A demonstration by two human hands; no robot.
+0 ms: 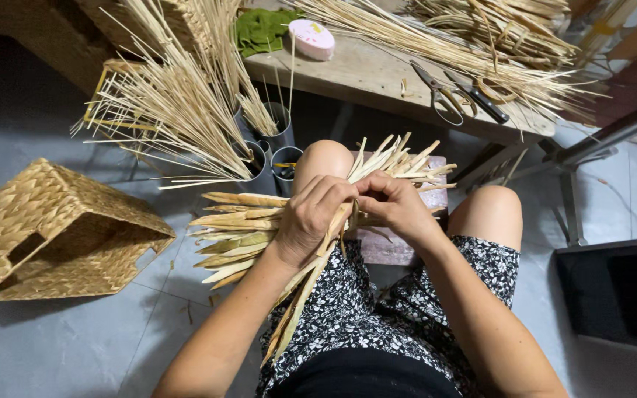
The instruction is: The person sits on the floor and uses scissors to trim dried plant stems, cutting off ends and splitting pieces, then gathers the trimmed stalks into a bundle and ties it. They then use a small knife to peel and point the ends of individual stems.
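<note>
Grey tiled floor, a worn wooden table (377, 77) at the far edge, a person seated over their knees.
Dark pots (278, 136) hold upright pale reeds; a woven basket (53, 232) lies tipped, open side down-right, floor open around it. Left hand (315, 217) and right hand (396, 206) pinch flat straw strips (245, 228) fanning left, up-right and down.

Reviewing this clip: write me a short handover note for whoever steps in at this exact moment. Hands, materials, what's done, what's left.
Left hand: closed on the dried leaf strips over the lap.
Right hand: pinching the same strips where they cross; other ends fan out past the knees.
Nearby: finished woven basket on the floor at left; scissors and more straw on the wooden bench ahead.
Done: only a small crossing of strips.
Left: nearly all the weaving; the strips are mostly loose.
</note>
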